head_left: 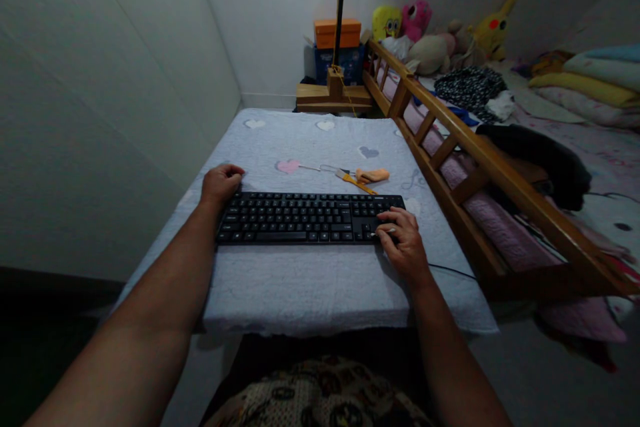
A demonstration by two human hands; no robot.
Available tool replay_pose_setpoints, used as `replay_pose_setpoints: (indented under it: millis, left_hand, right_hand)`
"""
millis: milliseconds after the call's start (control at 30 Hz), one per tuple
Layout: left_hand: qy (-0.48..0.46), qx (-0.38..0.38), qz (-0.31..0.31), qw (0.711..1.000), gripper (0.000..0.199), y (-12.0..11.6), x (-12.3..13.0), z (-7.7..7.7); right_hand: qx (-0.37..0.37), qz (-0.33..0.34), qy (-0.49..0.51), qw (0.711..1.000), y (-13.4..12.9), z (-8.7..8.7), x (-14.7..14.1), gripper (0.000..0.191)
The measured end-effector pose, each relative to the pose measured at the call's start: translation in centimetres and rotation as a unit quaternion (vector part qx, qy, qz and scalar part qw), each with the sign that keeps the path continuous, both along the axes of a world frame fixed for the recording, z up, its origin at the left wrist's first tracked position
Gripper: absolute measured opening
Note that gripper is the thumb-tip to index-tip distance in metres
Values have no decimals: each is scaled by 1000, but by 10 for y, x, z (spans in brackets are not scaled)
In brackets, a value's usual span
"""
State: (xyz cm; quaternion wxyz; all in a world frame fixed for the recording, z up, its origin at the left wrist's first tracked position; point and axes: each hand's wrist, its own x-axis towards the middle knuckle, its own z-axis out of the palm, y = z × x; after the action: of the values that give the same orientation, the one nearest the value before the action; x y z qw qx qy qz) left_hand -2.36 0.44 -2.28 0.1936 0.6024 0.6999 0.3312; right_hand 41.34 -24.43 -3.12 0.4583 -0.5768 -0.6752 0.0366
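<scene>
A black keyboard point(300, 219) lies flat across the cloth-covered table. My left hand point(223, 183) rests at its far left corner, fingers curled in loosely, with nothing visible in them. Over the number pad at the keyboard's right end, my right hand point(403, 235) pinches a thin white cotton swab point(374, 234), its tip pointing left at the keys near the arrow cluster. Behind the keyboard lie a small brush with a yellow handle point(357, 182), a crumpled orange cloth-like piece point(373, 175), a thin wire loop tool point(333, 168) and a slim white stick point(310, 167).
A pale tablecloth with hearts point(300, 287) covers the table. The keyboard's cable point(453, 270) runs off to the right. A wooden bed rail point(450, 123) borders the table's right side. Boxes point(337, 33) and a dark pole on a wooden base point(334, 90) stand behind.
</scene>
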Motion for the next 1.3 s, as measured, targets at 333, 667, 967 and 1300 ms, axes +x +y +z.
replay_pose_setpoints:
  millis: [333,667,967,1300]
  left_hand:
    - [-12,-7,5,1000,22,-5,6,8]
    - [-5,-6,-1,1000,22,-4,5,8]
    - [-8,-7,2,1000,19,-5,7,9]
    - [-9,-11,12,1000,18,-9,10,15]
  right_hand:
    - [-34,-10,-8,999,8,3,0,19]
    - [-50,-4,-19,999,21,11,-6,20]
    - [-44,11,-14,999,19,7,-11,18]
    - [-40,12,-19,999,18,7,-14,18]
